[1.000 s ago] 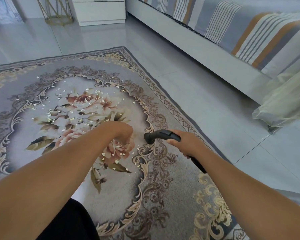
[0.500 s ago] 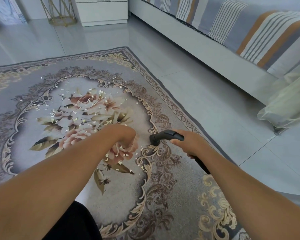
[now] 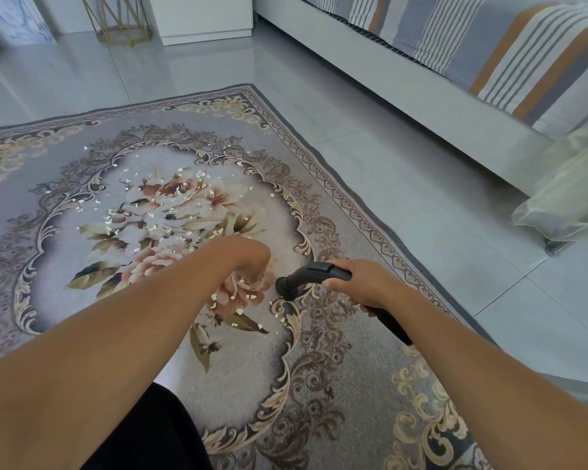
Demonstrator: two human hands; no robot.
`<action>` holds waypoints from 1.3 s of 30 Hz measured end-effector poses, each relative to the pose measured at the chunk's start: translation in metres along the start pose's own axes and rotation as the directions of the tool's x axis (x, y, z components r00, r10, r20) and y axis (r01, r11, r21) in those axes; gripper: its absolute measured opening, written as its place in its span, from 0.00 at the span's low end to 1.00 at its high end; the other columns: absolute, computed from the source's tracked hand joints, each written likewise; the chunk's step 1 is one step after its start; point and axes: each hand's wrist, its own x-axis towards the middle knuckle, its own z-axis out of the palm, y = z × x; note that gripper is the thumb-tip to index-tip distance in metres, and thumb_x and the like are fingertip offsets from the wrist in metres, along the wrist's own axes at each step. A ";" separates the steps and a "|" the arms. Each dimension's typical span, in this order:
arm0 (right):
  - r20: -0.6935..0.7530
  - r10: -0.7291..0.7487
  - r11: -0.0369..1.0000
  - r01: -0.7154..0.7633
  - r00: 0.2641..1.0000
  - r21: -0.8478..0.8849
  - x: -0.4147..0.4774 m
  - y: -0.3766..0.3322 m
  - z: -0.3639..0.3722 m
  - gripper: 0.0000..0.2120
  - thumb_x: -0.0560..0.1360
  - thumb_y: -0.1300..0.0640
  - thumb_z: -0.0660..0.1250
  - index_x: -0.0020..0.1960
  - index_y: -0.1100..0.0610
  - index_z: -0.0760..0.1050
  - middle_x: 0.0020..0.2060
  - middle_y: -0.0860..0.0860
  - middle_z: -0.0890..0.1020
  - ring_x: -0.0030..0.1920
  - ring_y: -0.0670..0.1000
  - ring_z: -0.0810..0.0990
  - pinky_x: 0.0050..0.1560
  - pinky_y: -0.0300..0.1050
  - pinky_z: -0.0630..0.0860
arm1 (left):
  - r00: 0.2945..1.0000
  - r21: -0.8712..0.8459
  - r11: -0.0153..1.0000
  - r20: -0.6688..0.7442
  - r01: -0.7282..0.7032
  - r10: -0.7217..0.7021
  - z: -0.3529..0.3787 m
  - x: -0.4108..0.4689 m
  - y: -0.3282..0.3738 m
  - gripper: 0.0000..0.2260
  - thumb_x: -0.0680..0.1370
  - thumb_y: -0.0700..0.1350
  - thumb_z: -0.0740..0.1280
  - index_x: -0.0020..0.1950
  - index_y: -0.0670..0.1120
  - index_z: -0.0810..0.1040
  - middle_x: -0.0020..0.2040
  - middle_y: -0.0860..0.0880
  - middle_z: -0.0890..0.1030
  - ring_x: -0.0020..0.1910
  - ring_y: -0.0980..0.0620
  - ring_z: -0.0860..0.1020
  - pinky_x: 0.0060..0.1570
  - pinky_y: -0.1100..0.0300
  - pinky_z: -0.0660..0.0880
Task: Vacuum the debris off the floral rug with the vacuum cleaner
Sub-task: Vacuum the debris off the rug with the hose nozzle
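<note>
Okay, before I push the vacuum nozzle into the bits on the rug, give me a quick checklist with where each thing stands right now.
1. Right hand gripping the vacuum handle: ok.
2. Nozzle down at the floral rug: ok.
3. Debris ahead of the nozzle to clear: ok, scattered over the flower centre.
4. Left hand out of the nozzle's path: not ok, it sits low beside the nozzle over the nearest bits.
5. Vacuum running: cannot tell.
6. Rug lying flat: ok where visible.

Home bedroom; bed (image 3: 455, 79), floral rug (image 3: 336, 368)
</note>
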 end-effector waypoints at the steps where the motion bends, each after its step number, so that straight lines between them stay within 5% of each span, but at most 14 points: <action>1: 0.005 0.005 1.000 -0.005 1.000 0.011 -0.003 0.002 0.000 0.20 0.80 0.46 0.63 0.71 0.46 0.68 0.33 0.52 0.77 0.29 0.53 0.76 0.32 0.46 0.77 | 1.000 0.017 1.000 -0.002 -0.008 0.008 0.000 -0.001 0.002 0.03 0.77 0.41 0.67 0.48 0.43 0.79 0.44 0.44 0.81 0.45 0.44 0.82 0.49 0.50 0.80; 5: -0.004 0.002 0.996 -0.002 1.000 0.092 -0.001 -0.001 0.005 0.22 0.80 0.46 0.63 0.73 0.47 0.65 0.31 0.53 0.77 0.26 0.52 0.75 0.29 0.43 0.75 | 1.000 0.040 0.999 -0.002 0.001 -0.001 0.001 -0.003 0.004 0.04 0.78 0.40 0.66 0.50 0.42 0.79 0.45 0.43 0.82 0.48 0.42 0.83 0.49 0.52 0.80; 11: 0.007 -0.044 0.999 0.044 0.999 -0.024 -0.006 -0.007 0.012 0.21 0.79 0.43 0.64 0.71 0.44 0.68 0.34 0.48 0.76 0.31 0.50 0.76 0.34 0.45 0.76 | 1.000 0.012 1.000 0.019 0.013 -0.013 0.001 -0.002 0.008 0.10 0.78 0.44 0.67 0.56 0.40 0.80 0.45 0.44 0.83 0.47 0.44 0.84 0.51 0.52 0.80; 14: 0.011 -0.068 0.994 0.068 0.998 -0.083 -0.018 -0.001 0.017 0.22 0.78 0.43 0.64 0.72 0.40 0.66 0.35 0.44 0.74 0.32 0.47 0.75 0.37 0.44 0.75 | 1.000 0.068 0.998 0.004 0.005 -0.006 -0.002 -0.004 0.016 0.11 0.79 0.43 0.66 0.58 0.38 0.80 0.54 0.43 0.83 0.47 0.45 0.80 0.46 0.56 0.76; 21: 0.119 -0.069 0.998 0.069 0.990 0.010 -0.034 0.024 0.007 0.24 0.78 0.45 0.66 0.72 0.36 0.66 0.33 0.50 0.77 0.28 0.50 0.75 0.29 0.42 0.75 | 1.000 0.121 0.992 0.011 -0.024 0.023 -0.003 -0.004 0.024 0.12 0.79 0.43 0.65 0.59 0.38 0.80 0.54 0.43 0.83 0.45 0.49 0.83 0.35 0.65 0.72; 31: 0.202 -0.087 0.995 0.075 0.976 0.066 -0.035 0.030 -0.009 0.22 0.78 0.46 0.67 0.70 0.38 0.69 0.31 0.53 0.77 0.25 0.49 0.73 0.28 0.41 0.73 | 1.000 0.058 0.998 0.019 0.007 -0.009 0.008 0.011 0.005 0.11 0.76 0.43 0.68 0.57 0.41 0.80 0.45 0.46 0.83 0.44 0.44 0.83 0.49 0.48 0.81; 35: 0.163 -0.150 0.988 0.141 0.975 0.064 -0.028 0.012 0.002 0.22 0.78 0.45 0.66 0.70 0.37 0.67 0.33 0.51 0.77 0.28 0.50 0.75 0.29 0.42 0.75 | 1.000 0.049 0.999 -0.007 0.009 -0.008 0.004 -0.005 0.013 0.10 0.78 0.42 0.67 0.57 0.40 0.80 0.50 0.44 0.84 0.48 0.45 0.83 0.47 0.55 0.80; 39: 0.204 -0.182 0.982 0.187 0.962 -0.010 -0.021 -0.004 0.017 0.23 0.78 0.45 0.65 0.72 0.37 0.66 0.34 0.47 0.76 0.28 0.47 0.74 0.31 0.42 0.74 | 0.999 0.032 0.999 0.034 0.027 -0.028 0.004 -0.001 0.014 0.12 0.79 0.43 0.65 0.59 0.39 0.79 0.47 0.45 0.82 0.50 0.44 0.83 0.50 0.53 0.80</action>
